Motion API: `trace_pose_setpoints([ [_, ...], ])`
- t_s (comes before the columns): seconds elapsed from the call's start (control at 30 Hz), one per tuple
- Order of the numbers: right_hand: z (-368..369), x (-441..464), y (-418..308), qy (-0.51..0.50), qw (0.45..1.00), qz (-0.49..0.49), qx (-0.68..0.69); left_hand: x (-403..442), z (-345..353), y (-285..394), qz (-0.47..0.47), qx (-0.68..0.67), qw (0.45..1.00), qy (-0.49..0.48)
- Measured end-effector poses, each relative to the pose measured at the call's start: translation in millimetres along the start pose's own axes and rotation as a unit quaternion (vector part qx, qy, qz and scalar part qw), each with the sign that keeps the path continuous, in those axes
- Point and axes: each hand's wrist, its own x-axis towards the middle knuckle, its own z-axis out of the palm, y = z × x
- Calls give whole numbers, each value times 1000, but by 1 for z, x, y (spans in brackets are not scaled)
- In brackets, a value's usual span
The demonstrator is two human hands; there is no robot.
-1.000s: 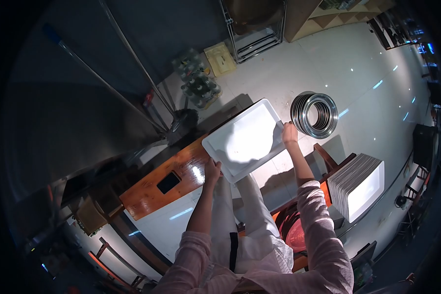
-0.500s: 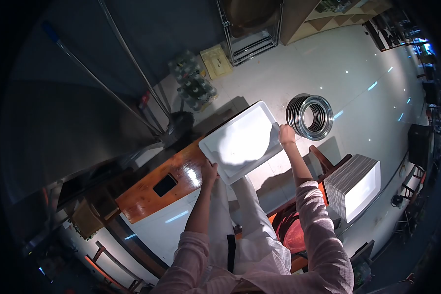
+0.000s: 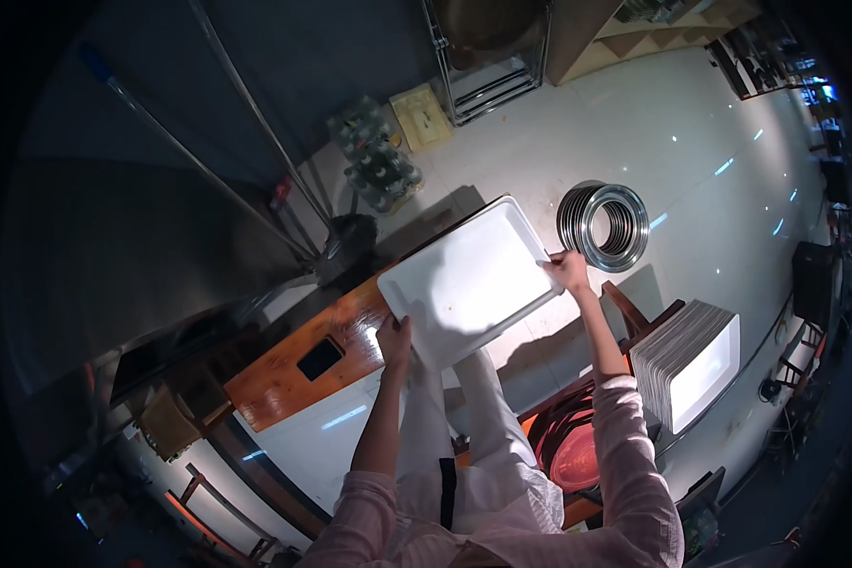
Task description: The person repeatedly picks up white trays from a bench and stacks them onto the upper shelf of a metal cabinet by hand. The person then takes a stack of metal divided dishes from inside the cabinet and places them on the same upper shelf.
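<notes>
A white rectangular tray (image 3: 473, 284) is held between my two hands, over the end of a wooden bench and above my knees. My left hand (image 3: 395, 339) grips its lower left edge. At the right edge, my right hand (image 3: 568, 271) is closed on the rim, thumb on top. A small brownish speck shows on the tray's surface. What lies directly under the tray is hidden.
A black phone (image 3: 320, 359) lies on the wooden bench (image 3: 275, 386). Shiny metal rings (image 3: 604, 227) stand stacked on the floor. At the right is a stack of white trays (image 3: 686, 367) near a red round stool (image 3: 575, 458). Bottles (image 3: 381, 175) and mop handles are at the upper left.
The tray has shifted slightly down and toward me. My right hand has moved a little right and down with its wrist turned, and my left hand has moved slightly left.
</notes>
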Motion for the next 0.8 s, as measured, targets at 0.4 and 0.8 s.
trace_pose_setpoints([
  [0.4, 6, -114, -35, 155, 889, 76, 425, -23, -74, 38, -113, -252, 961, 21],
  [0.8, -65, -177, -145, 142, 896, 26, 420, -88, -183, 81, 25, -367, 924, 102],
])
